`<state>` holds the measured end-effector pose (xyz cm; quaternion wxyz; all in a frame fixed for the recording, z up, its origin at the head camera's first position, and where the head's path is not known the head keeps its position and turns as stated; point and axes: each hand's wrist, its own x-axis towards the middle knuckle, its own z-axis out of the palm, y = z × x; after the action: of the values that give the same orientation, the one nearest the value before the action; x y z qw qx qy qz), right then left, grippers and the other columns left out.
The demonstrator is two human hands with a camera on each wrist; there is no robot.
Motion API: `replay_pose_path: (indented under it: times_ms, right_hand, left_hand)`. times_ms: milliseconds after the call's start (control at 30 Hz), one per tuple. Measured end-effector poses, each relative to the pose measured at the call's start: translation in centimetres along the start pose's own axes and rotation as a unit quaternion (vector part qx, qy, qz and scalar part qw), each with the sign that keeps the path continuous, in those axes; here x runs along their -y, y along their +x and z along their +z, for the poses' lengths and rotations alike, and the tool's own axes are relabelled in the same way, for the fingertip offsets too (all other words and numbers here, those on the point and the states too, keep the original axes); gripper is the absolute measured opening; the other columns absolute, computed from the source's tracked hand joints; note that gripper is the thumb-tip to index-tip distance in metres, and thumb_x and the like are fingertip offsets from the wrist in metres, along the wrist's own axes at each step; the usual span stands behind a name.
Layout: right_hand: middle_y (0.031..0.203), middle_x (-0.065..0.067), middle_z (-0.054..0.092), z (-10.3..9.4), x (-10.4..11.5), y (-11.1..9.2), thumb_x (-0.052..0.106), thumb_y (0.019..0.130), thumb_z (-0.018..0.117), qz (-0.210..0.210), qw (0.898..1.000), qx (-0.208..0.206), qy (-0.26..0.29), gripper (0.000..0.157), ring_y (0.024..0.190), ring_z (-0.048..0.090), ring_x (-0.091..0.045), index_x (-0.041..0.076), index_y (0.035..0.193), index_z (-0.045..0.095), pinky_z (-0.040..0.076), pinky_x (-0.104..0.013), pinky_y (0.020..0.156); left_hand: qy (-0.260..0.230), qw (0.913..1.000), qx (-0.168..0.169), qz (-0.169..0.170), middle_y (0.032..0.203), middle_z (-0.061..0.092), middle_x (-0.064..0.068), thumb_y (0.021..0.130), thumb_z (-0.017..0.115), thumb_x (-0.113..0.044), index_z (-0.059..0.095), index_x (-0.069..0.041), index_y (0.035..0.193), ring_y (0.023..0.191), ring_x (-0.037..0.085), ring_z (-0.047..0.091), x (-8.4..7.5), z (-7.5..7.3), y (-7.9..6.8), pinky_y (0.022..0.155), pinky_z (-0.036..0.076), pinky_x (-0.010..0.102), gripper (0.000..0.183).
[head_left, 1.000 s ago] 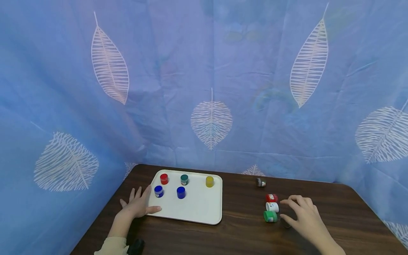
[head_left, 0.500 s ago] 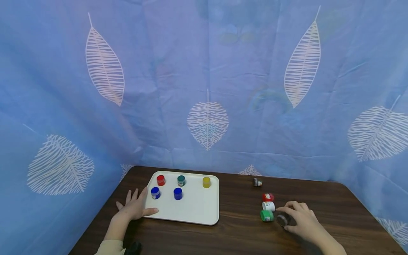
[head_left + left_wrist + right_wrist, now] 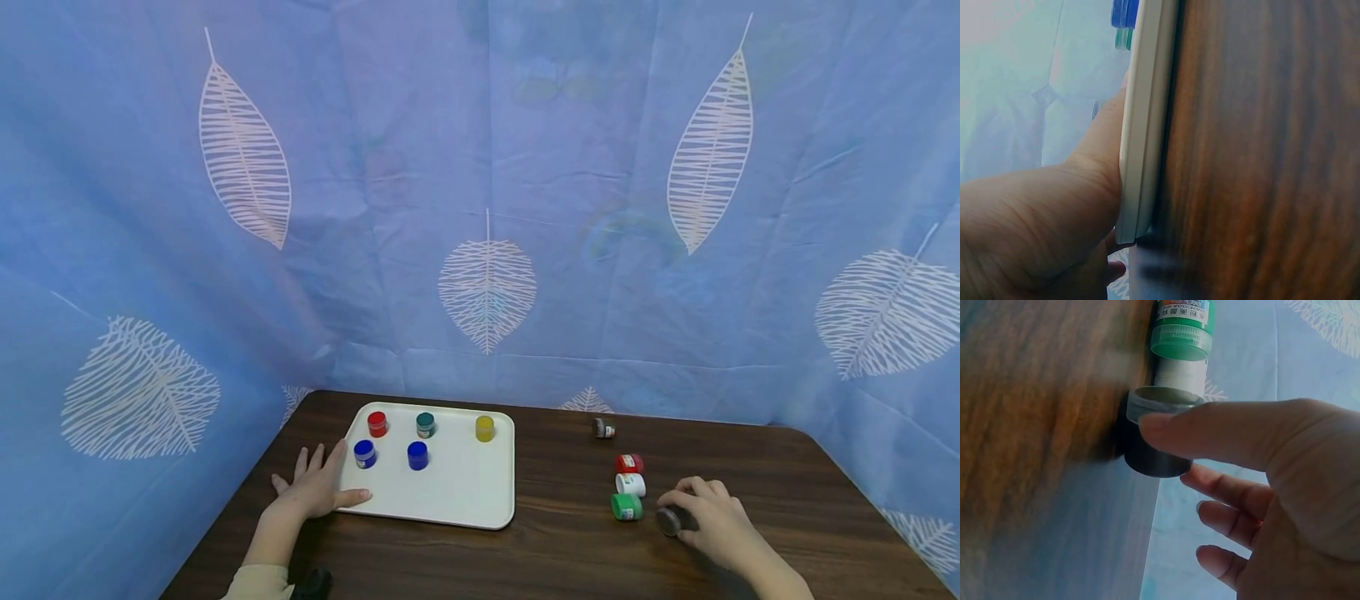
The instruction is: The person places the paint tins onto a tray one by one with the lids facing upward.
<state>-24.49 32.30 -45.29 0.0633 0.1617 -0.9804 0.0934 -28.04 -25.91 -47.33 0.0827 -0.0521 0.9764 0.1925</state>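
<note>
My left hand (image 3: pixel 311 490) rests on the left end of a white tray (image 3: pixel 465 492), fingers spread and thumb lying over the rim. On the tray stand paint jars: a red jar (image 3: pixel 377 424), a dark green jar (image 3: pixel 425 425), a yellow jar (image 3: pixel 484 428) and two blue jars (image 3: pixel 417 455). At the right, my right hand (image 3: pixel 716 523) pinches a dark paint jar (image 3: pixel 1159 456) lying on its side at the table. Its thumb presses the side by the clear lid; the index fingertip is hidden behind the jar.
Left of the right hand, a green jar (image 3: pixel 627 507), a white jar (image 3: pixel 630 484) and a red jar (image 3: pixel 629 464) lie in a row on the brown table (image 3: pixel 555 517). Farther back lies another dark jar (image 3: pixel 603 428). A blue curtain (image 3: pixel 480 167) hangs behind.
The right thumb and fingers have closed in on the dark jar, which sits slightly farther from the green jar. My left hand stays on the tray. The head view has shifted slightly.
</note>
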Motion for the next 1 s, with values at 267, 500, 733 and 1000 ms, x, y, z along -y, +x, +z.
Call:
replay_pose_path:
  times_ms: [267, 500, 733, 1000]
  right_hand:
    - [0.112, -0.005, 0.059, -0.4, 0.1, 0.3, 0.028, 0.068, 0.087, 0.034, 0.999, 0.04, 0.015, 0.036, 0.101, 0.05, -0.032, 0.027, 0.098, 0.067, 0.044, -0.052, 0.071]
    - [0.109, 0.0, 0.057, -0.2, 0.2, 0.6, 0.036, 0.066, 0.088, 0.045, 0.996, 0.072, 0.015, 0.036, 0.1, 0.048, -0.026, 0.028, 0.094, 0.065, 0.045, -0.051, 0.072]
    - [0.107, 0.003, 0.056, 0.0, 0.4, 0.2, 0.034, 0.065, 0.088, -0.005, 0.999, 0.025, 0.035, 0.035, 0.101, 0.05, -0.028, 0.03, 0.09, 0.064, 0.044, -0.047, 0.07]
    - [0.108, 0.003, 0.058, -0.1, 1.6, 0.2, 0.03, 0.063, 0.09, -0.062, 0.993, -0.095, 0.033, 0.037, 0.098, 0.051, -0.026, 0.031, 0.088, 0.063, 0.041, -0.039, 0.066]
  left_hand:
    - [-0.004, 1.0, 0.0, 0.001, 0.156, 0.011, 0.038, 0.067, 0.067, -0.077, 0.017, -0.007, 0.156, 0.143, 0.059, -0.004, 0.1, 0.1, 0.0, 0.096, -0.004, 0.087, 0.124]
    - [0.0, 1.0, -0.004, 0.004, 0.155, 0.012, 0.038, 0.068, 0.069, -0.074, 0.018, -0.007, 0.155, 0.142, 0.06, -0.002, -0.3, -0.2, -0.2, 0.097, -0.002, 0.087, 0.121]
    - [-0.004, 1.0, -0.004, 0.003, 0.155, 0.012, 0.038, 0.067, 0.068, -0.076, 0.018, -0.007, 0.155, 0.143, 0.059, -0.003, 0.0, 0.0, 0.0, 0.096, -0.003, 0.087, 0.123]
    - [0.0, 1.0, -0.004, 0.002, 0.155, 0.013, 0.038, 0.066, 0.067, -0.078, 0.019, -0.007, 0.155, 0.143, 0.06, -0.002, 0.1, 0.1, 0.1, 0.097, -0.003, 0.087, 0.123]
